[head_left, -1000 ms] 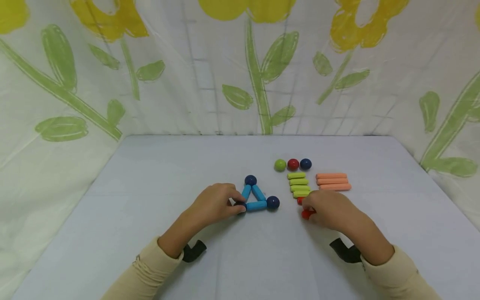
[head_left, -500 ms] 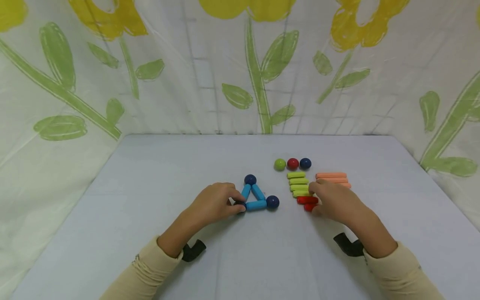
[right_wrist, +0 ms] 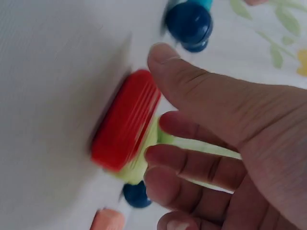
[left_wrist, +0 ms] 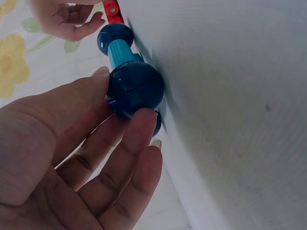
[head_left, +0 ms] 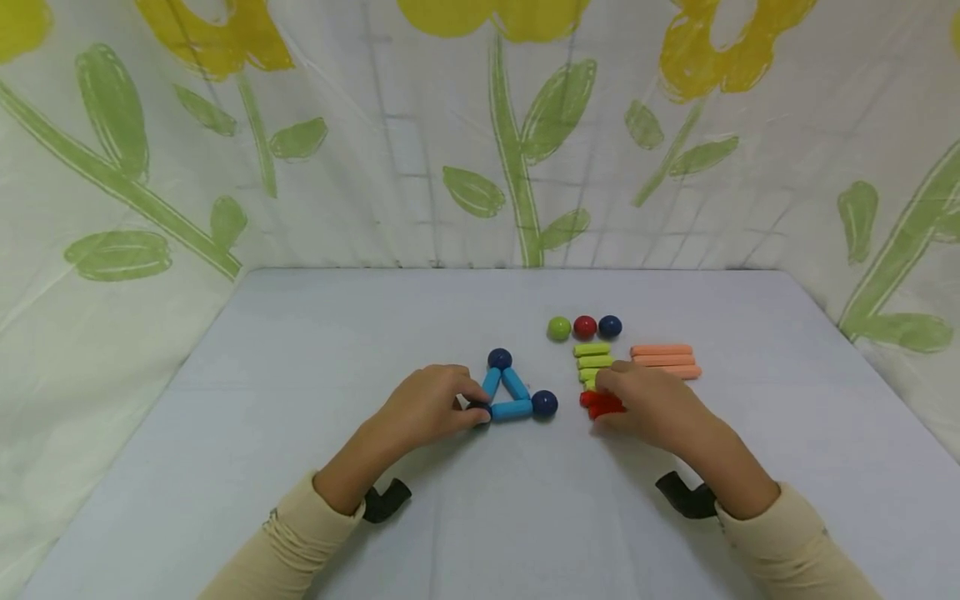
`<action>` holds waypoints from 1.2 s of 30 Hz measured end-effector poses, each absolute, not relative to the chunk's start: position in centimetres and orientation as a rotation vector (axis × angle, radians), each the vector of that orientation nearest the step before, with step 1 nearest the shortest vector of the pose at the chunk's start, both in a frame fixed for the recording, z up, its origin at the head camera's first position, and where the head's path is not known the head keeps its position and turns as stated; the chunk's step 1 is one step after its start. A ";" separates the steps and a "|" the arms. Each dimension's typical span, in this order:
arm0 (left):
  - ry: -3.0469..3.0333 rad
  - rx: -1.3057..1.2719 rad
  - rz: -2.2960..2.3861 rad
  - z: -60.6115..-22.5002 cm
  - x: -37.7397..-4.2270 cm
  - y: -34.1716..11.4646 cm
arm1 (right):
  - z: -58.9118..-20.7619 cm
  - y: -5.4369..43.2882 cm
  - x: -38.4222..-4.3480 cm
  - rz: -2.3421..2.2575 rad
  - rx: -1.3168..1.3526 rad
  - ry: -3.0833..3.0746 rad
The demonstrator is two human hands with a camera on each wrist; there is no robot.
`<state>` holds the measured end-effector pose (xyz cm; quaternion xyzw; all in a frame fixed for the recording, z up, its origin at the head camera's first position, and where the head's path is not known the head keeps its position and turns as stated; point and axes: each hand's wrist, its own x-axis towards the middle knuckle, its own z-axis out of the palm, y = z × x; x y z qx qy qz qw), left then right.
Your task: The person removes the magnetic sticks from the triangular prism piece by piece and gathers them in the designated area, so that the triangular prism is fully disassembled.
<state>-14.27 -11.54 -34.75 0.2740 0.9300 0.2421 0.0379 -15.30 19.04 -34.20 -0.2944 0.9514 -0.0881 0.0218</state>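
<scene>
Currently, left hand (head_left: pixel 427 404) pinching ball (left_wrist: pixel 136 90), right (head_left: pixel 652 408) at rods (head_left: pixel 603 406)

From my head view I look forward and down from above the near side of the desk (head_left: pixel 480 517), far enough back to take in both forearms, with the flowered backdrop (head_left: pixel 465 125) filling the upper part. My left wrist view sits close in behind the left hand (head_left: pixel 427 404), rolled sideways, so the desk stands along its right side; it looks low past a dark blue ball (left_wrist: pixel 136 88) towards the right hand (head_left: pixel 660 404), at upper left. My right wrist view is just as near, rolled the other way, desk at left, facing a red stick (right_wrist: pixel 127 120) past the fingers (right_wrist: pixel 192 165). All three views share that ball and the backdrop.
</scene>
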 end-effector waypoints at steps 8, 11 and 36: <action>2.848 0.823 0.754 -35.0 -14.4 -11.6 | -33.7 15.8 -14.6 -0.325 -1.066 2.905; 2.844 0.826 0.763 -35.0 -14.4 -11.6 | -33.7 14.4 -14.7 -0.314 -1.141 2.864; 2.854 0.852 0.738 -34.9 -14.3 -11.3 | -34.1 12.6 -16.4 -0.263 -1.210 2.860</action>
